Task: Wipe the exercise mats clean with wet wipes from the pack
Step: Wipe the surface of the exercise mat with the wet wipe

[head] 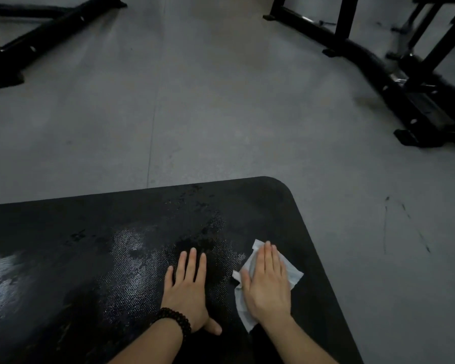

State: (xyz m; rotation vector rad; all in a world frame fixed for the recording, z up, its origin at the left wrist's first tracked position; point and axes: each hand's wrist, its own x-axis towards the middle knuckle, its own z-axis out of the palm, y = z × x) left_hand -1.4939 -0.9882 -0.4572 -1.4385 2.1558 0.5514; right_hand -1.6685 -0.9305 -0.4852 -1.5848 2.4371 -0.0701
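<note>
The crumpled white wet wipe (pixel 289 274) lies mostly hidden beneath the flat right hand (pixel 267 282). The textured black rubber exercise mat (pixel 90 258) runs off the left and bottom edges (as do both forearms). The black metal gym frame (pixel 405 82) at upper right is blurred.

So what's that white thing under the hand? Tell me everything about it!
It's a white wet wipe, thin, soft and crumpled, spread flat on the black exercise mat near its right edge. The right hand presses on it with straight fingers, hiding its middle; the corners poke out around the hand. The mat beside it shines wet.
</note>
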